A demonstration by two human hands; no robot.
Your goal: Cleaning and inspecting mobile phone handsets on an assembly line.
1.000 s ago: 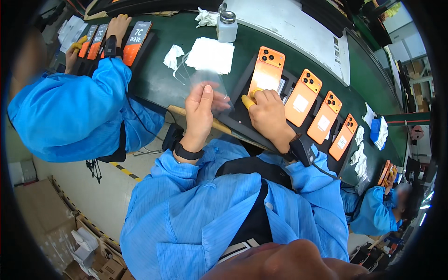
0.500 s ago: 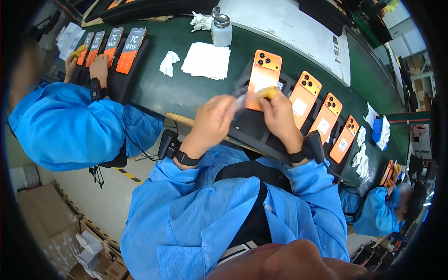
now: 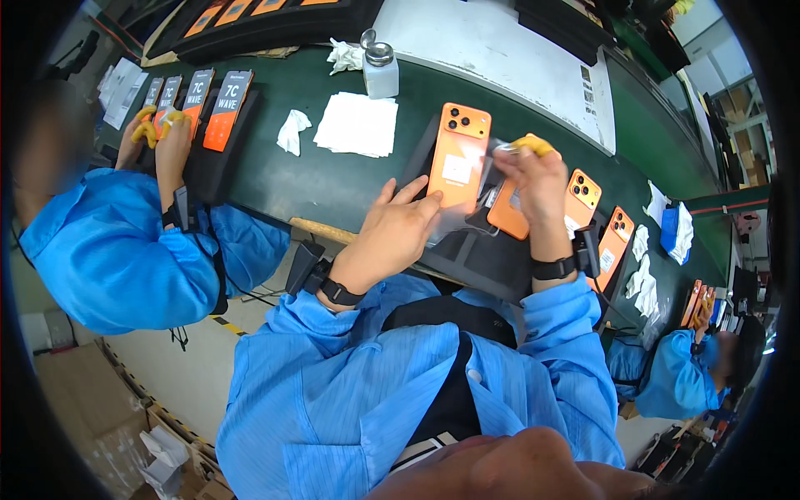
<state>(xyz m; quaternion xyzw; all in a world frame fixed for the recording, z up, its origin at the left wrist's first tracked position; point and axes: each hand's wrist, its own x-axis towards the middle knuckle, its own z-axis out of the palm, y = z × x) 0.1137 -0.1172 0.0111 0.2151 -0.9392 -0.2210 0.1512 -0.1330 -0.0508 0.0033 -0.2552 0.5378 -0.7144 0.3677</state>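
An orange phone (image 3: pixel 463 158) lies back side up on a black tray (image 3: pixel 479 258), with a white label on its back. My left hand (image 3: pixel 398 227) touches its lower left edge, fingers stretched and apart. A clear sheet (image 3: pixel 450 223) shows below the phone's lower end. To the right, my right hand (image 3: pixel 537 185), with yellow finger covers (image 3: pixel 535 145), is closed in a pinch on a small pale, translucent piece, blurred by motion. That hand hovers over a second orange phone (image 3: pixel 508 208) and partly hides it. Two more orange phones (image 3: pixel 582 196) (image 3: pixel 615 237) lie farther right.
White paper sheets (image 3: pixel 357 125), a crumpled wipe (image 3: pixel 293 132) and a bottle with a metal lid (image 3: pixel 381 73) stand on the green table (image 3: pixel 275 183). At left a co-worker (image 3: pixel 133 242) handles boxed-looking phones (image 3: pixel 227 108). Crumpled wipes (image 3: pixel 642 283) lie at right.
My left hand has come down onto the first phone's lower left edge. My right hand has moved right, off that phone, over the second one. The first phone's label now shows.
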